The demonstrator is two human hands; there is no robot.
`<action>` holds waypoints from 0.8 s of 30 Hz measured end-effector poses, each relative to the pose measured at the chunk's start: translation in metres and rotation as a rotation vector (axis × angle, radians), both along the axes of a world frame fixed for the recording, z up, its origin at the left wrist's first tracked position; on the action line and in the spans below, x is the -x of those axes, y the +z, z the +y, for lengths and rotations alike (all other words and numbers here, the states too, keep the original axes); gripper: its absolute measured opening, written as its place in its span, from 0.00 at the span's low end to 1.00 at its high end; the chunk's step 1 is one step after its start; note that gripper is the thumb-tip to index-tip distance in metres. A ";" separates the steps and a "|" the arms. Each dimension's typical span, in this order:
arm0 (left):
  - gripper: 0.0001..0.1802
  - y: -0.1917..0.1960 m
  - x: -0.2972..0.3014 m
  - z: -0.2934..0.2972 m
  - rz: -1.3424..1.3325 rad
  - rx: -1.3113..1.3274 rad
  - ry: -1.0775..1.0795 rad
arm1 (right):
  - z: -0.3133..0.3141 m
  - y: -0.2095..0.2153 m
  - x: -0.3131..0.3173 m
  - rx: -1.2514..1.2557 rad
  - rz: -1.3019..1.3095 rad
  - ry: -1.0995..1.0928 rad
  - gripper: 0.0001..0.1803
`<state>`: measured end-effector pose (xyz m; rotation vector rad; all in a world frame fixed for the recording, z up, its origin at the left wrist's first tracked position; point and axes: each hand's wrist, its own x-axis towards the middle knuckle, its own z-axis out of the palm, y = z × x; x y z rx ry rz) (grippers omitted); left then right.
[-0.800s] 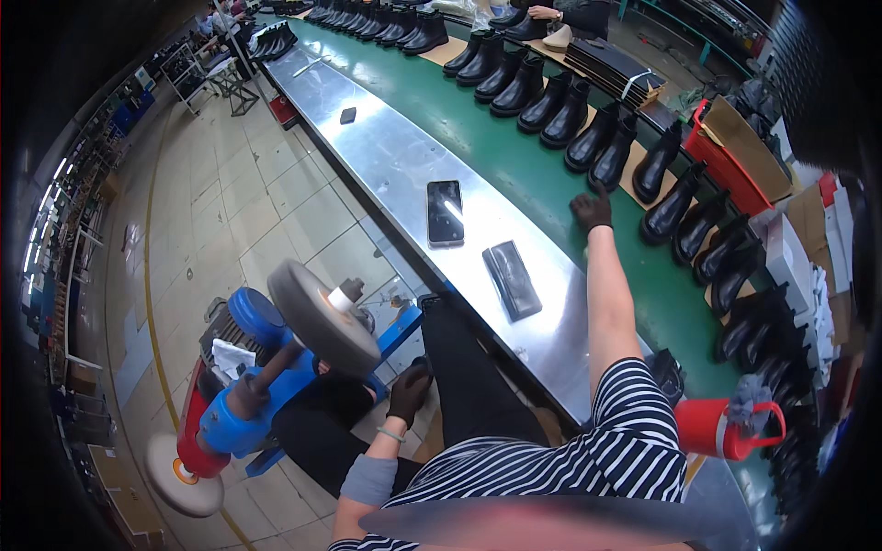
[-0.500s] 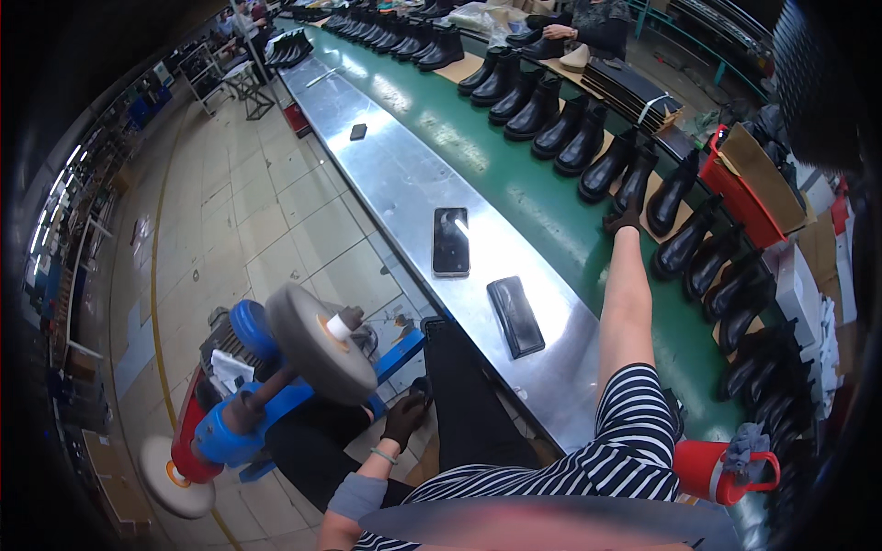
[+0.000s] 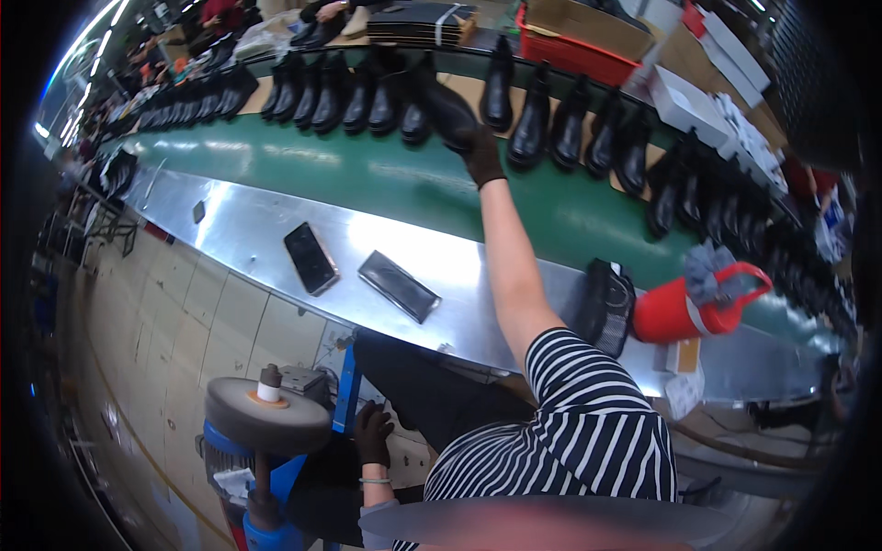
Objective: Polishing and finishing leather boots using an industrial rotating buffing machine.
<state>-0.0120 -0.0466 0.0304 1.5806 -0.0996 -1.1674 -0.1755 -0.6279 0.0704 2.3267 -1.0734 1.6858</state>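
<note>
My right hand [image 3: 482, 158], in a dark brown glove, reaches across the green belt. It grips a black ankle boot [image 3: 441, 108] by the toe end. The boot is held tilted above the belt, its shaft toward the row of black boots [image 3: 528, 129] behind it. Down by my legs, my left hand [image 3: 375, 433] wears a matching glove. Its fingers are apart and nothing shows in them. Nearest to that hand is a grey buffing wheel [image 3: 266, 418] on a blue machine.
A phone [image 3: 311, 258] and a black wallet [image 3: 399, 286] lie on the metal ledge [image 3: 239, 234]. To the right stand a black mesh-sided pouch [image 3: 606, 308] and a red tumbler [image 3: 671, 310]. Behind the boots is a red crate [image 3: 574, 60]. Another person's hand [image 3: 331, 11] shows at the back.
The view has swung to the right. My right hand, which was at a boot's toe in the row, has raised that boot off the belt. My left hand's fingers now show spread.
</note>
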 end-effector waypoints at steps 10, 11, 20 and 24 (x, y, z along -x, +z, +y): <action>0.20 0.019 -0.037 0.012 0.375 0.502 0.176 | 0.232 0.054 -0.153 -0.915 -0.285 1.339 0.11; 0.20 -0.008 -0.046 0.011 0.571 0.512 0.348 | 0.260 0.028 -0.180 -0.934 -0.112 1.350 0.08; 0.24 -0.117 -0.063 0.057 0.206 0.855 0.010 | 0.452 -0.091 -0.219 -1.742 0.153 1.483 0.36; 0.28 -0.104 -0.044 0.062 0.393 1.042 0.061 | 0.466 -0.098 -0.223 -2.350 0.030 1.535 0.42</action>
